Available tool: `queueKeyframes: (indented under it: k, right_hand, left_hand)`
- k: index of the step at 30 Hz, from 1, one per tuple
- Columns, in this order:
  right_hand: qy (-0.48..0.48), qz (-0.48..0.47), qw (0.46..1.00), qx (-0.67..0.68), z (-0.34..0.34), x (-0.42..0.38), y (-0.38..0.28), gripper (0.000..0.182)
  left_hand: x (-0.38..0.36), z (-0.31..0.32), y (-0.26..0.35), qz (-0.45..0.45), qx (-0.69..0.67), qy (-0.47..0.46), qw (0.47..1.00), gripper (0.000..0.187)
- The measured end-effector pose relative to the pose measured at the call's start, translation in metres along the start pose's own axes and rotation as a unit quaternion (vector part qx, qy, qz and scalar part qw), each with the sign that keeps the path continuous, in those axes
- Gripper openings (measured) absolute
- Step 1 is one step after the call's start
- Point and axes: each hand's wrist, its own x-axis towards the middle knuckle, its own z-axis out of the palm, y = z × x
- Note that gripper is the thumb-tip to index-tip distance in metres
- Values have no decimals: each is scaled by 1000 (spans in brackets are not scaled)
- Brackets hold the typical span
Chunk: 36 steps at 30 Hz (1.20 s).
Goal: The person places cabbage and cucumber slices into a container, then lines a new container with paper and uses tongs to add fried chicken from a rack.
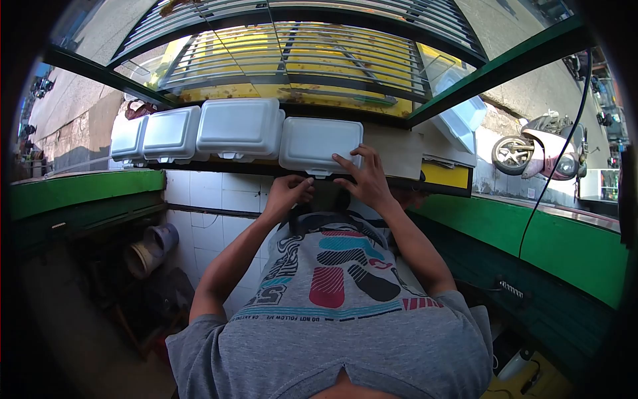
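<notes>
A closed white foam takeaway box (321, 141) lies on the counter in front of me, its front tab facing my body. My right hand (367, 178) is at its front right corner, with fingers spread over the lid and side and the thumb near the front edge. My left hand (290, 194) is just below the front edge, left of the tab, with its fingers curled together. Whether anything small is pinched in those left fingertips cannot be made out. Left of this box stands another closed foam box (238, 126), slightly larger in view.
Further left are two more closed foam boxes, one nearer (171, 134) and one at the end (129, 139). Behind them rises a glass display case with slatted shelves (299, 56). A cream board (392, 151) lies right. Green ledges (531, 246) flank me; a motorbike (548, 149) stands outside.
</notes>
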Motion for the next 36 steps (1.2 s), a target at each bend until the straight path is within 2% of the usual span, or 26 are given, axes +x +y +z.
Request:
queueKeyframes:
  k: [1,3,7,9,12,19,21,25,27,36]
  right_hand:
    - [11,-2,1000,8,4,0,1,50]
    - [20,-3,1000,17,8,-1,2,50]
    - [42,-10,999,15,8,1,2,47]
    - [44,-9,999,17,8,-1,-1,46]
    - [42,-4,999,21,7,-1,-2,47]
    - [21,25,999,24,6,-6,-5,51]
    - [14,23,999,22,5,-7,-4,52]
    - [7,28,999,29,5,-8,-7,55]
    - [4,34,998,42,1,-8,-9,56]
    - [-11,34,999,41,5,-13,-11,60]
  left_hand:
    - [3,3,-2,-2,-1,0,1000,30]
    - [8,11,-8,-4,-179,-4,984,30]
    - [21,24,-16,-18,-248,13,968,32]
    - [19,33,-14,-1,-296,71,952,28]
    - [24,37,-14,-8,-341,95,935,24]
    - [19,50,2,-56,-354,134,924,24]
    - [18,53,5,-78,-306,160,935,27]
    - [21,57,9,-78,-321,162,930,27]
    - [25,59,7,-47,-356,170,918,29]
    - [32,59,6,-46,-339,202,918,30]
